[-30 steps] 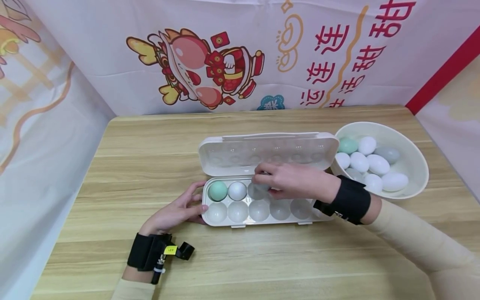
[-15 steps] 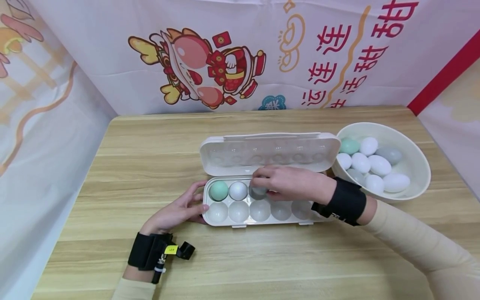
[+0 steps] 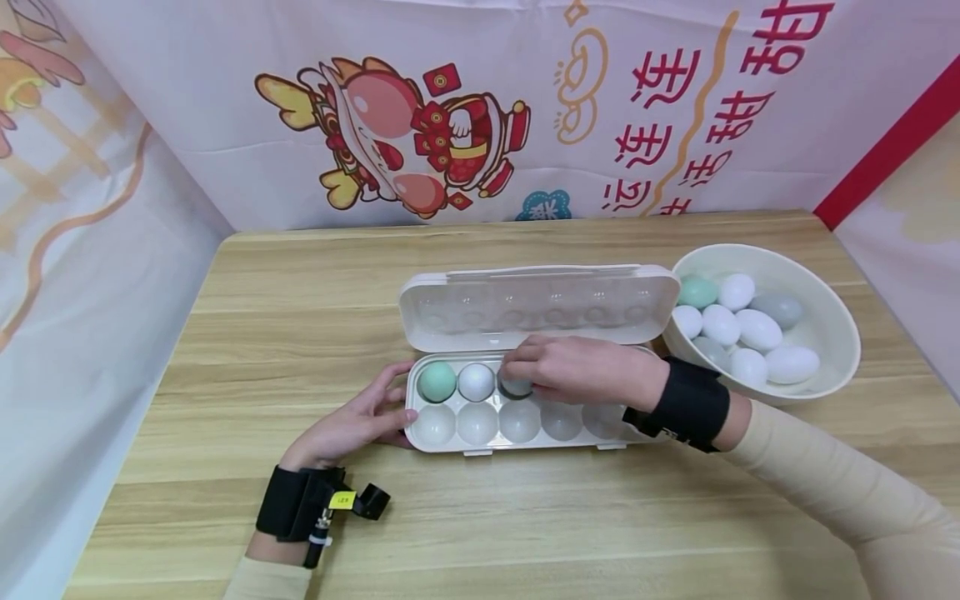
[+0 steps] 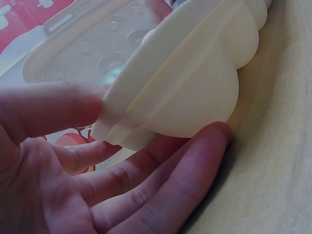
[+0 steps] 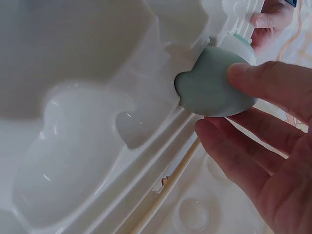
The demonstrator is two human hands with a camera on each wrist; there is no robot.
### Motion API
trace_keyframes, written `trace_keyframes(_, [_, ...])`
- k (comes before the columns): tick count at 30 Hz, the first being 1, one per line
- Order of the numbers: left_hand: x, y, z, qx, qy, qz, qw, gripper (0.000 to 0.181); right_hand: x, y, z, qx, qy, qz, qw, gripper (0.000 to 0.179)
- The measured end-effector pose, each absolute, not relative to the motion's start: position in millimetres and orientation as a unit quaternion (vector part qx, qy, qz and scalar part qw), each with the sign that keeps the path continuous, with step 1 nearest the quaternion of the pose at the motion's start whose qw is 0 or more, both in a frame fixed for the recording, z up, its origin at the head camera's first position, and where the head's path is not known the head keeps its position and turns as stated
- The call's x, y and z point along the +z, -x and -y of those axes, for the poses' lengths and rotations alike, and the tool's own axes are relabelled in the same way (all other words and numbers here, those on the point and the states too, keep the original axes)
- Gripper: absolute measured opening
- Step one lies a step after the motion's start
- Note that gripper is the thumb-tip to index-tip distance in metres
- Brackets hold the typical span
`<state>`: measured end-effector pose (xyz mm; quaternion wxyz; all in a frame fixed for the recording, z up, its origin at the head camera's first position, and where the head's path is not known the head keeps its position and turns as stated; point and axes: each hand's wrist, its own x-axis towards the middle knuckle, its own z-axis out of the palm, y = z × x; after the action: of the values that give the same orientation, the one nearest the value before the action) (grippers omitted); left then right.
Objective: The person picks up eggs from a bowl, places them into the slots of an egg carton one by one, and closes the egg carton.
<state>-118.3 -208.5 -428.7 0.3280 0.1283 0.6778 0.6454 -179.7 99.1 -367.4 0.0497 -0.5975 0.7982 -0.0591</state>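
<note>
The right hand (image 3: 585,368) is pinching 1 grey egg (image 5: 214,80) by its sides, suiting its probably light, slippery shell; the left hand (image 3: 362,420) is gripping the egg box (image 3: 477,425) at left.

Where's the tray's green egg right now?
In the head view, the green egg sits in the leftmost far-row cup of the egg tray, just left of the white egg and near the left hand.
</note>
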Motion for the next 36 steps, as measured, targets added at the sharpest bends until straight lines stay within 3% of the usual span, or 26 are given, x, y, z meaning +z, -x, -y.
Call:
trace_keyframes(21, [-426.9, 118.2, 208.3, 0.646, -0.127, -0.676, 0.330, 0.061, -373.6, 178.3, -96.2, -0.035, 0.602, -0.797, 0.026, 0.029])
trace_keyframes(36, [-430.2, 119.5, 208.6, 0.648, -0.132, -0.674, 0.330, 0.060, -368.4, 176.0, -103.6, -0.039, 0.574, -0.817, 0.035, 0.036])
